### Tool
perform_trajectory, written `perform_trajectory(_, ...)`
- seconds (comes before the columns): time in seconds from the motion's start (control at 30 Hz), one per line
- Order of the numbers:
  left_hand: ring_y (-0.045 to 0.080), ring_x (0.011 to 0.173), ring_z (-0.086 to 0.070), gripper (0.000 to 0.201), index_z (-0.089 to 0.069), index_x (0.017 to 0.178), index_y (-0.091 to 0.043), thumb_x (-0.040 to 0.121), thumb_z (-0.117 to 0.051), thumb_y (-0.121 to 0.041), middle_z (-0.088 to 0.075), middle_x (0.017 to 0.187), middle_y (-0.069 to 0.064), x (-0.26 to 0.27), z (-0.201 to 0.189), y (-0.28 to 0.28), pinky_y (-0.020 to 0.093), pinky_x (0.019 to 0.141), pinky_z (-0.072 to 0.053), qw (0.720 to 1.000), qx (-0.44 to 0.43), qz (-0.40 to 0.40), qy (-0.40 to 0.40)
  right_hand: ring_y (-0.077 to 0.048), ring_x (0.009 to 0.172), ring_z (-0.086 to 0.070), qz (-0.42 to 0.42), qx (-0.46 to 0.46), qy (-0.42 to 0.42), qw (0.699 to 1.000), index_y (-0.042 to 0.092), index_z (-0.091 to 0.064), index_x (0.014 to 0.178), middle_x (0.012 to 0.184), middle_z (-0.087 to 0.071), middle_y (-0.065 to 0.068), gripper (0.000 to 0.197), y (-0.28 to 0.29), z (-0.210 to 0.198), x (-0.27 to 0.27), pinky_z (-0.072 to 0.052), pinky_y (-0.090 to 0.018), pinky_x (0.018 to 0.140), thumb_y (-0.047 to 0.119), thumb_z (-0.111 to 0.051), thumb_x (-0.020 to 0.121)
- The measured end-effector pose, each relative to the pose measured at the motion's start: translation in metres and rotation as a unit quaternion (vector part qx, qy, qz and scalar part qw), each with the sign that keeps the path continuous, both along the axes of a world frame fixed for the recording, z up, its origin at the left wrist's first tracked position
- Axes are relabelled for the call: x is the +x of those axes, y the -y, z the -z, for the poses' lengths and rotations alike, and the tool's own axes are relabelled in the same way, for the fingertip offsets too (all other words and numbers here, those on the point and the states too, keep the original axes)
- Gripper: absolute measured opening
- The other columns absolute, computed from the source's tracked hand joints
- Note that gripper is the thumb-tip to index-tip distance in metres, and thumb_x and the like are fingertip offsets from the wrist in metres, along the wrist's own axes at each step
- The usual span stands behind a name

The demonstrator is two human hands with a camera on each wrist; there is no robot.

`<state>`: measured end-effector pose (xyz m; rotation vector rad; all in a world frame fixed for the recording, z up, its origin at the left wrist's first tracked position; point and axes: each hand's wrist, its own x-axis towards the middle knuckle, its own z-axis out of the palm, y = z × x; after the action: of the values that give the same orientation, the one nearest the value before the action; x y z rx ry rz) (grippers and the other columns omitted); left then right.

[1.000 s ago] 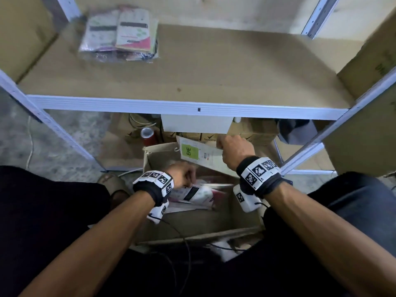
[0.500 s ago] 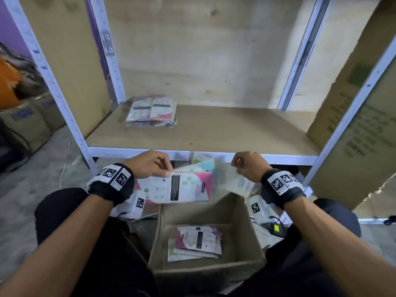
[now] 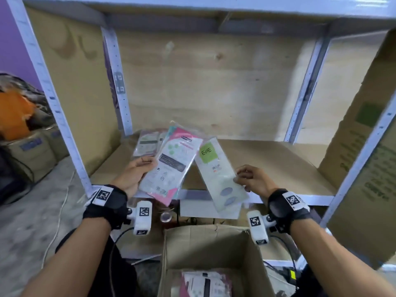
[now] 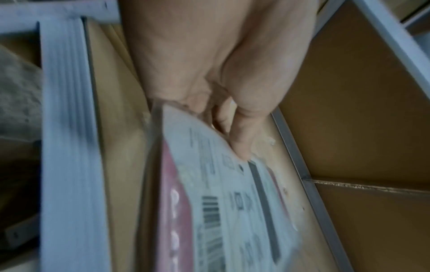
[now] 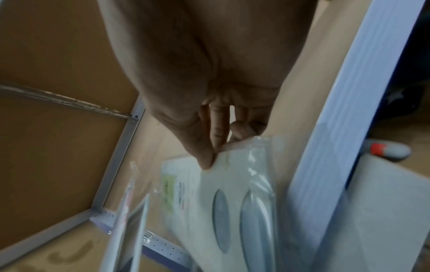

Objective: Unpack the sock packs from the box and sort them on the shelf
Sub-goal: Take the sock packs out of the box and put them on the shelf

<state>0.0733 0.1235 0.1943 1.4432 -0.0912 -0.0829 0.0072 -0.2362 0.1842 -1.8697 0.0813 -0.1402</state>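
My left hand grips a pink and white sock pack by its left edge, above the front of the wooden shelf; the same pack shows close up in the left wrist view under my thumb. My right hand pinches a pale green sock pack with a green label, tilted beside the first; in the right wrist view my fingertips pinch its plastic edge. A small pile of sock packs lies at the shelf's back left. The open cardboard box below holds more packs.
White metal shelf posts and the front rail frame the bay. A large cardboard sheet leans at the right. Boxes and an orange bundle sit on the floor at left. Cables trail on the floor.
Both hands have risen out of the box, each with a pack, from below the shelf rail to above the shelf's front. My head has tilted upward.
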Motion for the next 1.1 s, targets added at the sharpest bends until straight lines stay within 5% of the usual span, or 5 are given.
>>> perform_trajectory(0.17,0.020,0.082,-0.067,0.014,-0.066,0.111,-0.006,0.099,-0.058,-0.006,-0.072,0.099,0.010,0.060,-0.014,0.013,0.028,0.061,-0.059,0.997,-0.022,-0.065,-0.019,-0.013,0.058,-0.053,0.000,0.108,-0.006,0.994,0.006,-0.059,0.099,0.082,-0.065,-0.007,0.018,-0.037,-0.002,0.068,-0.038,-0.023,0.050,-0.001,-0.070,0.087)
perform_trajectory(0.37,0.044,0.118,-0.060,0.035,-0.056,0.134,0.005,0.099,-0.055,-0.001,-0.060,0.130,0.028,0.154,-0.010,-0.001,0.061,0.097,-0.049,0.987,0.034,-0.153,-0.046,-0.018,0.060,-0.051,-0.004,0.172,-0.030,0.985,0.007,-0.055,0.096,0.092,-0.062,-0.017,0.015,-0.084,-0.007,0.165,-0.038,-0.026,0.050,-0.005,-0.062,0.090)
perform_trajectory(0.8,0.029,0.085,-0.072,0.019,-0.066,0.068,-0.017,0.085,-0.072,-0.012,-0.074,0.100,0.017,0.278,0.023,-0.049,0.038,0.080,-0.059,0.935,0.254,-0.231,-0.089,-0.015,0.057,-0.050,0.027,0.119,-0.106,0.987,-0.002,-0.062,0.106,0.077,-0.061,-0.011,0.017,-0.144,0.011,0.303,-0.048,-0.023,0.057,-0.001,-0.067,0.090)
perform_trajectory(1.0,0.032,0.102,-0.069,0.037,-0.074,0.111,-0.012,0.089,-0.071,-0.042,-0.072,0.115,0.013,0.264,0.018,-0.046,0.042,0.095,-0.056,0.895,0.427,-0.095,-0.088,-0.021,0.085,-0.059,-0.005,0.040,-0.081,0.996,-0.004,-0.065,0.117,0.098,-0.064,-0.011,0.035,-0.140,0.001,0.284,-0.056,-0.038,0.087,0.019,-0.071,0.091)
perform_trajectory(1.1,0.032,0.113,-0.065,0.044,-0.066,0.127,-0.017,0.092,-0.067,-0.044,-0.067,0.127,0.012,0.233,0.003,-0.038,0.042,0.100,-0.052,0.863,0.493,-0.111,-0.017,-0.019,0.082,-0.055,-0.023,0.013,-0.061,0.998,-0.003,-0.066,0.117,0.093,-0.062,-0.009,0.028,-0.126,-0.012,0.253,-0.053,-0.028,0.070,0.013,-0.066,0.094)
